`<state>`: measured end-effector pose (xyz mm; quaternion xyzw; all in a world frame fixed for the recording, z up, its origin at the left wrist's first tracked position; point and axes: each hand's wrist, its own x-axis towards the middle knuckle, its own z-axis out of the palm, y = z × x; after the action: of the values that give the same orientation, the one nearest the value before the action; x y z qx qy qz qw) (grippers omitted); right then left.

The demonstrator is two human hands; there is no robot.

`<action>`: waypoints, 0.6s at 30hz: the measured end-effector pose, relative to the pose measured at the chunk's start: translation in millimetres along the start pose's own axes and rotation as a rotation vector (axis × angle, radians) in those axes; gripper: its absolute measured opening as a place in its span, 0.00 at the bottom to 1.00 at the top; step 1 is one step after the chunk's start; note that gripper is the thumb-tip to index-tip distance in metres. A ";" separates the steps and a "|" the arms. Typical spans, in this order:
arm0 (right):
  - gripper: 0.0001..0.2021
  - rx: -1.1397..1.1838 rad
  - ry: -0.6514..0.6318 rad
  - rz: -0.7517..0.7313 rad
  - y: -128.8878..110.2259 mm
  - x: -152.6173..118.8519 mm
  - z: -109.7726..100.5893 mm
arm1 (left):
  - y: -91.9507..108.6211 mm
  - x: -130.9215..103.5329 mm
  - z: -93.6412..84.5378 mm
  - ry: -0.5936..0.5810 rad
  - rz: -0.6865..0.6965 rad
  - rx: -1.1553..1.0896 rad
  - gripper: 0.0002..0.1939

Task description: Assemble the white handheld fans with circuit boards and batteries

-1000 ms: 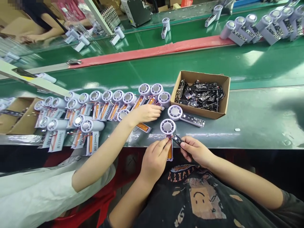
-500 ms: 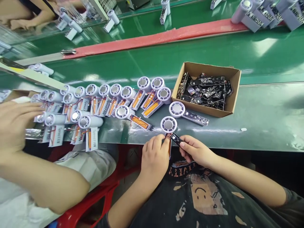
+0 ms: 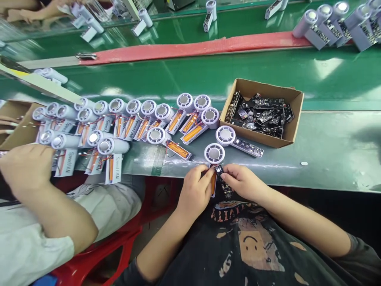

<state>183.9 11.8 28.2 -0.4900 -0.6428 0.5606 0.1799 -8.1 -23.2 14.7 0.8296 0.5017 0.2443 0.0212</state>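
Note:
At the table's near edge, my left hand [image 3: 197,190] is closed around the handle of a lilac fan [image 3: 214,153], whose round head points up and whose orange battery shows below the fingers. My right hand [image 3: 242,180] pinches a black circuit board [image 3: 223,182] close against the right side of that handle. The board hangs lengthwise toward my body, and its upper end is by my left fingertips. Just behind lies another fan [image 3: 225,136] with a board in its handle [image 3: 247,147]. A fan with an exposed orange battery [image 3: 177,150] lies to the left.
A cardboard box [image 3: 258,139] of loose boards stands behind my right hand. Rows of fans [image 3: 117,106] fill the left side. A co-worker's arm [image 3: 56,210] reaches in at left. A red strip [image 3: 190,49] crosses the green belt [image 3: 166,81]; a small white piece [image 3: 304,163] lies right.
The board in my right hand has turned from slanting to nearly upright in view, exposing more of it. The co-worker's hand at left has moved down from over the fans.

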 end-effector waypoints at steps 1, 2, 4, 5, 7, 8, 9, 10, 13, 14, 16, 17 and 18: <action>0.12 0.020 0.014 -0.018 2.0 -0.6 -0.1 | -2.5 -1.6 -0.9 0.013 0.010 -0.020 0.15; 0.11 0.042 0.029 -0.034 4.1 -1.1 -0.4 | -4.6 -2.7 -2.0 0.026 0.015 -0.025 0.15; 0.12 0.083 0.047 -0.044 8.1 -1.9 -1.4 | -7.4 -2.9 -4.8 0.041 0.023 -0.002 0.14; 0.12 0.098 0.051 -0.043 9.7 -2.1 -1.8 | -7.8 -2.1 -6.2 0.037 0.028 0.018 0.14; 0.14 0.104 0.058 -0.049 11.9 -2.3 -1.3 | -6.6 0.5 -8.6 0.002 0.043 0.063 0.13; 0.14 0.092 0.065 -0.060 12.5 -2.6 -0.4 | -4.9 1.8 -9.6 -0.025 0.047 0.086 0.13; 0.13 0.069 0.074 -0.073 13.0 -3.2 0.9 | -2.6 3.0 -10.5 -0.053 0.047 0.113 0.13; 0.13 0.036 0.085 -0.086 13.3 -3.9 2.5 | 0.2 4.0 -11.1 -0.074 0.041 0.144 0.12; 0.10 -0.083 0.124 -0.111 13.5 -7.2 7.0 | 8.2 6.5 -11.8 -0.109 0.024 0.233 0.13; 0.09 -0.110 0.134 -0.111 13.4 -8.3 7.9 | 9.9 7.5 -11.4 -0.118 0.020 0.249 0.13; 0.10 -0.137 0.144 -0.098 12.8 -10.5 8.7 | 11.0 10.2 -9.6 -0.155 0.011 0.254 0.14; 0.10 -0.140 0.145 -0.084 12.4 -11.4 8.8 | 10.6 11.7 -8.3 -0.183 -0.001 0.248 0.14; 0.11 -0.139 0.146 -0.069 12.0 -12.2 8.8 | 9.9 13.1 -6.9 -0.209 -0.021 0.236 0.14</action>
<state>187.8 -4.4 18.6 -0.5183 -0.6820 0.4708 0.2111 2.0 -18.5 28.5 0.8419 0.5306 0.0958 -0.0221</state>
